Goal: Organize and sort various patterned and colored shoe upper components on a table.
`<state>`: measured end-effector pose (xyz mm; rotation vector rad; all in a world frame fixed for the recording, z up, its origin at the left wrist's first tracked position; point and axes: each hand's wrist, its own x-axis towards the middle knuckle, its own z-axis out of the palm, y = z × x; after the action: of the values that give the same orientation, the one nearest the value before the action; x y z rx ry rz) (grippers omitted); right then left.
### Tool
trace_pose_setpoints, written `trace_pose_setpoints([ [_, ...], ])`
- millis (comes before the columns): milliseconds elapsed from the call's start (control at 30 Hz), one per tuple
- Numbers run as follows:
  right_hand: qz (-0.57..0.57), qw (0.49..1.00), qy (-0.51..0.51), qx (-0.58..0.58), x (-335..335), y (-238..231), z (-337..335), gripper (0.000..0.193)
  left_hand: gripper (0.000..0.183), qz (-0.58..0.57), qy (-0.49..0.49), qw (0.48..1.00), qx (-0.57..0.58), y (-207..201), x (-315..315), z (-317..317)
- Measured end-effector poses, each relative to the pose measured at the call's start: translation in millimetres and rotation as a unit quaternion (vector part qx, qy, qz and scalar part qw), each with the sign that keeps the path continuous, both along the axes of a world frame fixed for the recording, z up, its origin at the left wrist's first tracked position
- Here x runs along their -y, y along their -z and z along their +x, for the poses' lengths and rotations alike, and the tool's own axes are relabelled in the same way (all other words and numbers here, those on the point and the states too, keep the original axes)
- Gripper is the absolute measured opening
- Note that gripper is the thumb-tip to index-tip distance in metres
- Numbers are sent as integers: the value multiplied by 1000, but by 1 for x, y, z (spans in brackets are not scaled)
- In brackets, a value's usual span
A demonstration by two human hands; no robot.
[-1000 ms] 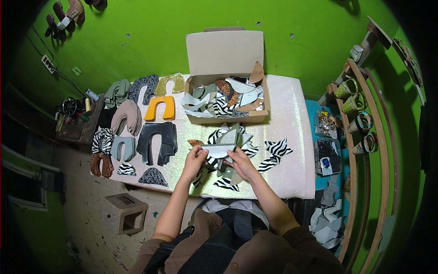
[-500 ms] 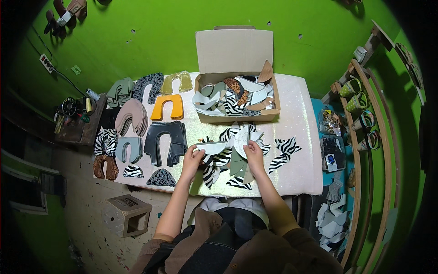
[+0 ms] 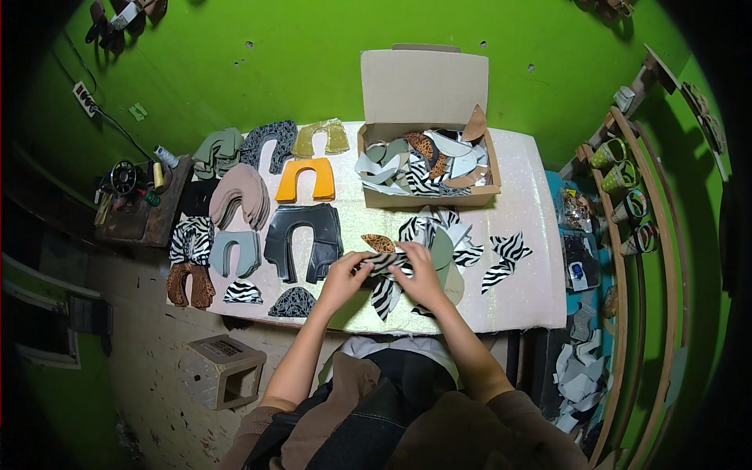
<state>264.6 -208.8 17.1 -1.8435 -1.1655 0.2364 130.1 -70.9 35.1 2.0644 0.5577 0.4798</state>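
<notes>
My left hand (image 3: 345,280) and my right hand (image 3: 417,277) are close together over the table, their fingers closed round a zebra-print cut piece (image 3: 381,263) stretched between them. A leopard-print piece (image 3: 378,243) lies just behind it. Beside my right hand is a loose pile of offcuts, with a grey-green piece (image 3: 442,249) and more zebra-print scraps (image 3: 468,255) in it. Another zebra-print scrap (image 3: 381,299) shows below my hands. My fingers cover part of the held piece.
An open cardboard box (image 3: 430,201) full of offcuts stands behind. Stacks of U-shaped pieces fill the left side, among them orange (image 3: 306,171), black (image 3: 276,254) and pinkish (image 3: 235,196). Separate zebra scraps (image 3: 505,261) lie to the right. A wooden rack (image 3: 652,235) holds sandals (image 3: 620,175).
The two pale half-round pieces have left my hands, which have come closer together and taken hold of a zebra-print piece. The leopard-print and grey-green pieces show more now. The view has shifted.
</notes>
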Motion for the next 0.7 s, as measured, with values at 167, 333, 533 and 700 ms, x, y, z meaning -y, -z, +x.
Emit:
trace_pose_setpoints([
  [167, -34, 957, -1, -288, -15, 16, -14, 22, 26, -101, -4, 994, -34, 7, -2, -12],
  [333, -117, 978, 35, -168, -11, 12, -32, 38, 27, -281, -21, 960, -2, 40, -15, -33],
  [533, -156, 959, -114, 209, 10, 25, -47, 46, 32, -334, -39, 942, -20, 52, -30, -47],
  [700, -160, 958, -120, 207, 10, 19, -41, 24, 35, -397, -9, 916, -50, 50, -30, -49],
])
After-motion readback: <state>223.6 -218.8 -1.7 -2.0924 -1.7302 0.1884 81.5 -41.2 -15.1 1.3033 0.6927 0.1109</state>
